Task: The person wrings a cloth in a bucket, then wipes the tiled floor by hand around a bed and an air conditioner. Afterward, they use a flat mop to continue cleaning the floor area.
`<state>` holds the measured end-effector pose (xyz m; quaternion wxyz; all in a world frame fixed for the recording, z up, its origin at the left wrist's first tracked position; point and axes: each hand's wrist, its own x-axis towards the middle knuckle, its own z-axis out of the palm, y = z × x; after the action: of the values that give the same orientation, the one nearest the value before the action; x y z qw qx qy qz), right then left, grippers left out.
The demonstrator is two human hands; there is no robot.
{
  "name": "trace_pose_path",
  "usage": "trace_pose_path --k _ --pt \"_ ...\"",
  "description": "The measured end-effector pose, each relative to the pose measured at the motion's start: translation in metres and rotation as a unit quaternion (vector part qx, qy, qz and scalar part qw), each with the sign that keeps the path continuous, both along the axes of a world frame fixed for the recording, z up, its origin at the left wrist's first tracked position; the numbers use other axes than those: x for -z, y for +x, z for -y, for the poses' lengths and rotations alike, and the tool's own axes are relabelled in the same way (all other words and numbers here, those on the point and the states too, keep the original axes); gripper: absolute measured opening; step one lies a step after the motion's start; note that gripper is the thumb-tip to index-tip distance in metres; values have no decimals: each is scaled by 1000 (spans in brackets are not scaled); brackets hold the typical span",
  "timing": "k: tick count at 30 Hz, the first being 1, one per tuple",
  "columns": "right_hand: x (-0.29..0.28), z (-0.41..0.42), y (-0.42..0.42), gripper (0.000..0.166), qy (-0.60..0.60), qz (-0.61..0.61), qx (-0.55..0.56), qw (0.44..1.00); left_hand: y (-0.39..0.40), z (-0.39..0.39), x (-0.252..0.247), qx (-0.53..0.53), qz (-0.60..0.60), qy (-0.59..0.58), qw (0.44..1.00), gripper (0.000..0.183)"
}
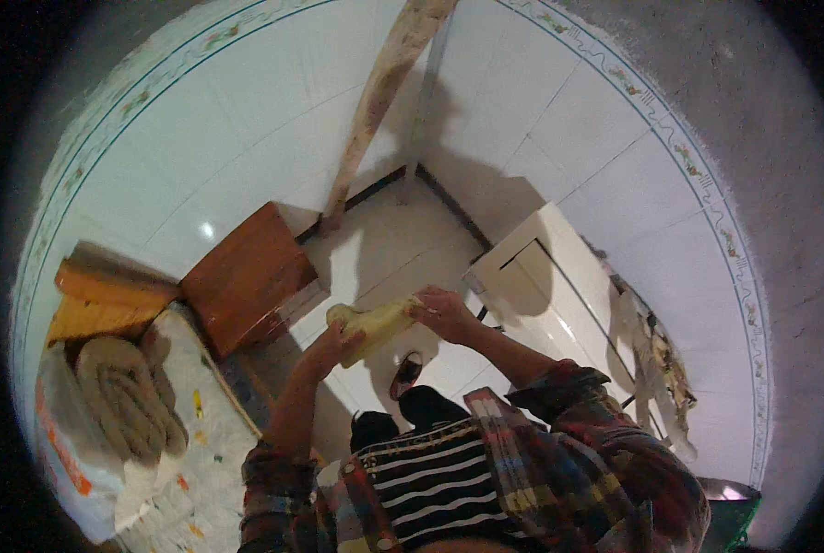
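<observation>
A pale yellow cloth (378, 330) is stretched between my two hands in front of my body, above the tiled floor. My left hand (342, 337) grips its left end, where the fabric bunches up over the fingers. At the other end, my right hand (439, 312) pinches the cloth's upper right corner. The cloth hangs partly folded, and its lower edge droops beneath my left hand. One of my shoes (410, 368) shows on the floor below.
A reddish-brown wooden cabinet (249, 276) stands ahead on the left, beside a bed (197, 442) with a folded brown blanket (125, 394). To the right is a cream-coloured cabinet (557, 276). A long wooden pole (384, 104) leans in the corner of the white tiled walls (259, 117).
</observation>
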<state>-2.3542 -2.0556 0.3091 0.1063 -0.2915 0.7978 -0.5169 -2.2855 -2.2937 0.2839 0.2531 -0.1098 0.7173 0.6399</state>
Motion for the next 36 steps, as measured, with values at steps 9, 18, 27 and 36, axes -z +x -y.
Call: trace_pose_path --k 9,18,27,36 --pt "-24 -10 -115 19 -38 114 187 975 -135 3 -33 177 -350 -159 906 46" --pt "-66 20 -169 18 115 73 284 949 -239 -66 21 118 -207 -26 971 28" --pt "146 -27 -139 38 130 189 563 794 -320 -99 59 111 -89 144 979 24" --pt "237 14 -163 36 -64 356 592 720 -312 -68 65 112 -1 233 966 39"
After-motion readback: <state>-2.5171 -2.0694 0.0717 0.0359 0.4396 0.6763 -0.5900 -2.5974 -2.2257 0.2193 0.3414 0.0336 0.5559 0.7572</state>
